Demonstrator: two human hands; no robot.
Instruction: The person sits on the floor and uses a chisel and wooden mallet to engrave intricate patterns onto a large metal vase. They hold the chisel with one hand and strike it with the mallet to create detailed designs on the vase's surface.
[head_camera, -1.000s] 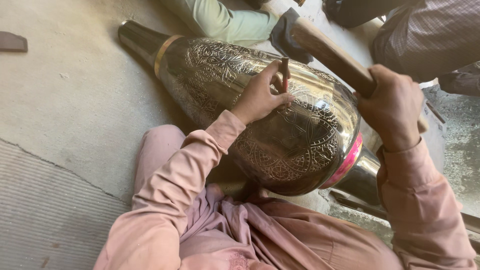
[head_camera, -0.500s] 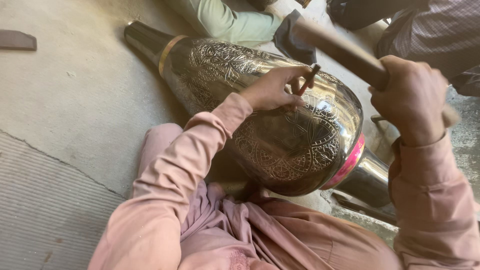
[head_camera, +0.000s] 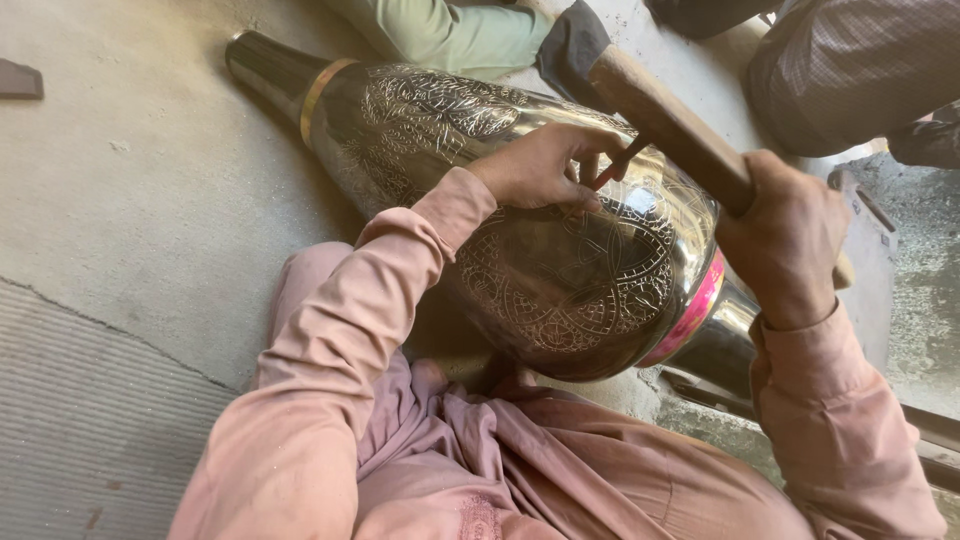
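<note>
Engraving a large metal vase: chisel hand and mallet hand at the vessel's shoulder.

The engraved vase (head_camera: 520, 230) lies on its side across your lap, neck toward the upper left, a pink band near its right end. Your left hand (head_camera: 535, 165) rests on top of the vase, fingers closed around a thin chisel (head_camera: 615, 165) whose tip meets the patterned surface. Your right hand (head_camera: 785, 240), just right of the vase's widest part, is clenched on the wooden handle of a mallet (head_camera: 650, 100) (its dark head sits above the vase). In judgement, a glancing blow could skid the chisel across the polished curve and scar the pattern, or catch your left fingers, since they lie close to the struck end.
</note>
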